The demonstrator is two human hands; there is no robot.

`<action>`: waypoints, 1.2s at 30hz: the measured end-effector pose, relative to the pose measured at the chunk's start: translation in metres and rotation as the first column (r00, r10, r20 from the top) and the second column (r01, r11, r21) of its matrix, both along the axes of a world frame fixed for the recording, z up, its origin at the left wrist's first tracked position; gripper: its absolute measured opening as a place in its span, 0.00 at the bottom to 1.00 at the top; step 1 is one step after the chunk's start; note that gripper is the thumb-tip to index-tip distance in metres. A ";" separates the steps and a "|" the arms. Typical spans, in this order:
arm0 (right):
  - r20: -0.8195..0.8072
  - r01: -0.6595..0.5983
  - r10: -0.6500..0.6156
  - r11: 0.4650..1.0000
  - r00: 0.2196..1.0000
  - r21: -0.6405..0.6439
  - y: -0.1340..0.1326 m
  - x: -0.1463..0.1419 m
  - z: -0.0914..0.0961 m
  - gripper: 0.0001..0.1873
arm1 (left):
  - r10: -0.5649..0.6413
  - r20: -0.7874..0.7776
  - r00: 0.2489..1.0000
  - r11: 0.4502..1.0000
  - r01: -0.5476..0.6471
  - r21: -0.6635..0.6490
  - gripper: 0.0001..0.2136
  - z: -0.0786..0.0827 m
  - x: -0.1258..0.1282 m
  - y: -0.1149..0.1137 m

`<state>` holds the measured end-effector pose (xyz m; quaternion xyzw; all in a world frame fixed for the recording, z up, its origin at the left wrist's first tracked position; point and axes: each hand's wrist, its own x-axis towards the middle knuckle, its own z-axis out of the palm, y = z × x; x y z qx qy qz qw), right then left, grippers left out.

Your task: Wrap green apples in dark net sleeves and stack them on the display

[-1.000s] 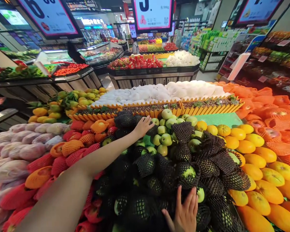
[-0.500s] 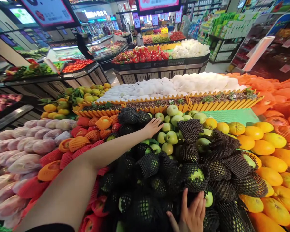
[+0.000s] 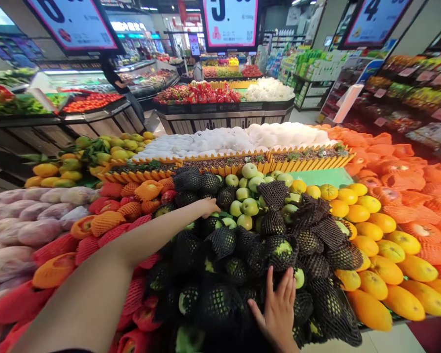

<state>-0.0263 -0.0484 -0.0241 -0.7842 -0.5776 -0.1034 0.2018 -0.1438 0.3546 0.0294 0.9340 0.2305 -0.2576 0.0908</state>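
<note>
My left arm stretches across the display, and my left hand [image 3: 208, 208] is down among the green fruit in black foam nets. Its fingers are bent together and point downward; what lies under them is hidden. Just beyond it is a black-netted fruit [image 3: 226, 196], and bare green apples [image 3: 250, 207] are heaped to its right. Nearer to me, my right hand [image 3: 279, 309] lies palm down with fingers spread on the dark netted fruit. Its fingertips touch or nearly touch a netted green fruit [image 3: 282, 249]. A bare green apple [image 3: 299, 278] shows beside them.
Orange fruit [image 3: 382, 268] flanks the pile on the right, red-netted fruit [image 3: 86, 256] on the left. A low yellow picket fence [image 3: 228, 170] runs behind the apples, before white-netted fruit [image 3: 242, 139]. Price screens [image 3: 231, 24] hang above. A person in black [image 3: 112, 76] stands far left.
My left hand has drawn back toward me and to the left, from flat outstretched fingers to bent ones. My right hand stays spread on the netted fruit. The view has shifted slightly.
</note>
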 end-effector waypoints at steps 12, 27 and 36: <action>-0.030 0.000 0.000 1.000 1.000 0.026 -0.004 -0.002 0.004 0.53 | -0.208 0.056 0.977 0.965 0.195 0.173 0.27 0.012 -0.023 -0.014; -0.504 -0.102 0.166 0.983 0.848 0.151 -0.018 0.013 0.017 0.43 | 0.021 0.414 0.910 0.859 -0.228 0.458 0.33 0.088 -0.061 -0.056; -0.475 0.002 0.222 0.904 0.851 0.427 -0.020 0.096 0.065 0.13 | 0.014 0.770 0.638 0.798 -0.471 0.376 0.32 0.137 -0.068 -0.155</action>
